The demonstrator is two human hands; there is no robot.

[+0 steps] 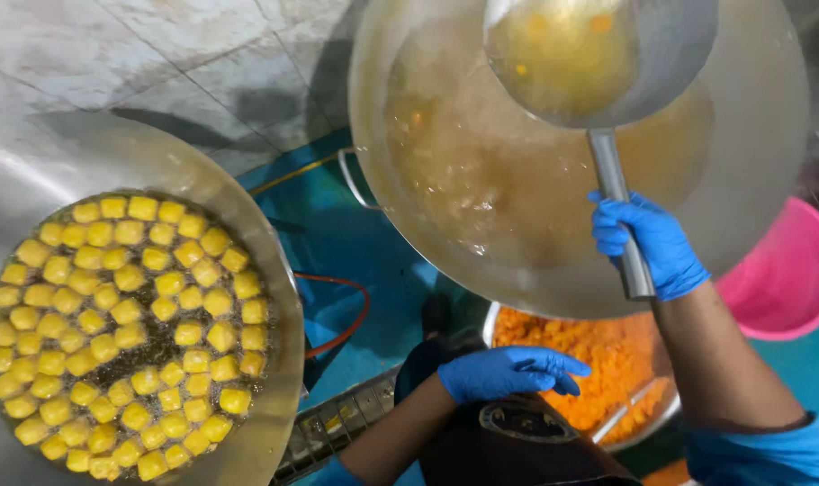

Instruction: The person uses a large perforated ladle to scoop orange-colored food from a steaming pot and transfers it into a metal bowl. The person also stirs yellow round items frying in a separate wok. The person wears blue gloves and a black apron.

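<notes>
Overhead, a large steel wok (751, 135) of cloudy, steaming liquid was seen at the far right, and a second wok (274, 297) at the left was filled with yellow cubes (121, 333) frying in dark oil. Just near of the right wok, a metal bowl (666, 418) of orange mash was partly hidden beneath its rim, with a pink tub (787, 279) at the right edge. A steel ladle (598, 63), its bowl filled with amber liquid, was held above the right wok; its handle was gripped by the blue-gloved right hand (652, 243), fingers wrapped closed around it. The gloved left hand (508, 372) was held empty, fingers loosely extended, near the orange mash.
</notes>
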